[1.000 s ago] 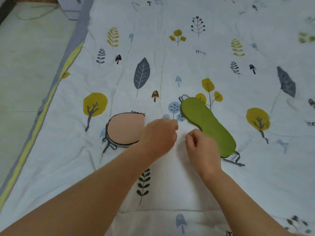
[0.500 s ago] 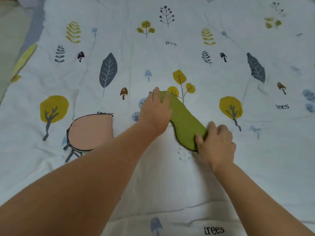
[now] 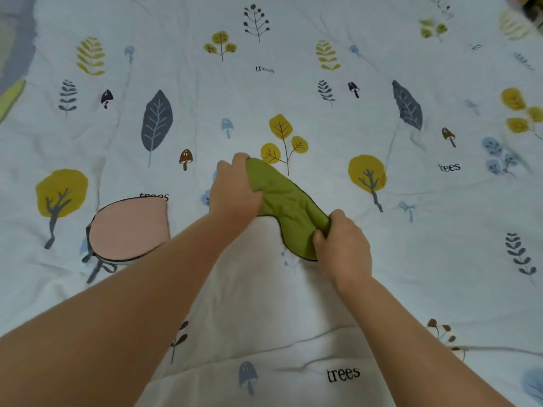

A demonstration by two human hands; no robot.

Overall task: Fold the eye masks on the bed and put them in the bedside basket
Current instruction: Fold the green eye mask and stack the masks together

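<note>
A green eye mask (image 3: 286, 201) with a dark edge lies slantwise in the middle of the bed. My left hand (image 3: 236, 190) grips its far upper end and my right hand (image 3: 342, 245) pinches its near lower end; the cloth bunches between them. To the left, a pink eye mask (image 3: 129, 229) lies folded in half on the quilt, its dark strap bunched at its lower left. My left forearm covers the pink mask's lower right corner. No basket is in view.
The bed is covered by a white quilt (image 3: 382, 289) printed with leaves, trees and mushrooms. The quilt's grey and yellow border (image 3: 11, 89) shows at the far left. A dark blurred object (image 3: 533, 7) sits at the top right corner.
Both hands moved from the bare quilt onto the green mask and closed on its two ends. The view shifted right, so the floor on the left left the frame.
</note>
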